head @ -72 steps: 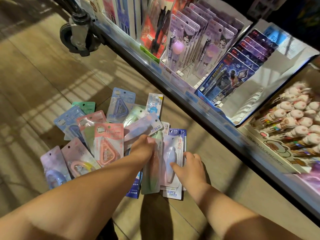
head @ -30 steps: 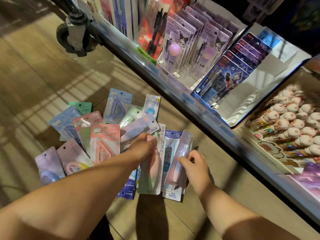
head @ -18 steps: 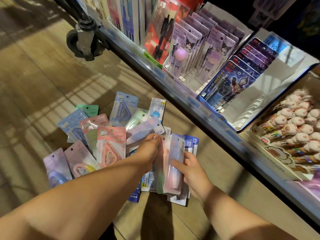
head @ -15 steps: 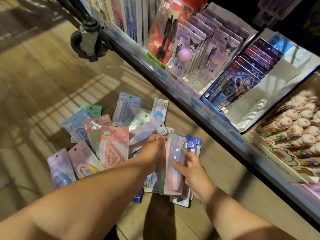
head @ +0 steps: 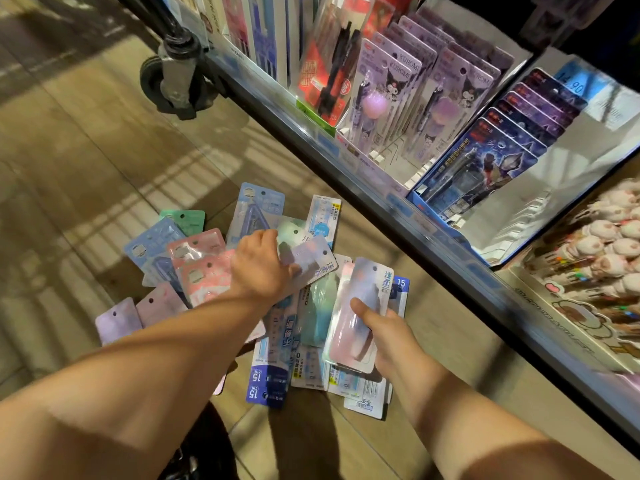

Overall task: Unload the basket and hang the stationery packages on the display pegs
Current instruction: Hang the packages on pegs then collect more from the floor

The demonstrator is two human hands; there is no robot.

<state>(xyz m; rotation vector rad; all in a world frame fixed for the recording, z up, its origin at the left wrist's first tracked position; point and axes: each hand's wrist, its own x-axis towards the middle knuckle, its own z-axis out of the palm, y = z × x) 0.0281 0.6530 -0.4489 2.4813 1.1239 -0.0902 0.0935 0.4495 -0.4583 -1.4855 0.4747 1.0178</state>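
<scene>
Reaching up the pile (head: 199, 268) on the floor (head: 86, 150), the left hand (head: 261, 268) has left the right hand's side and now pinches a slanted iridescent package (head: 311, 263). The right hand (head: 384, 327) still grips the pink-lilac package (head: 360, 317), lifted just above the heap.

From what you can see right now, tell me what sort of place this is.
Probably a stationery shop: carded pens stand in rows on a lit display shelf, a price tag reads 14.90, and loose packages lie fanned on the floor.
</scene>
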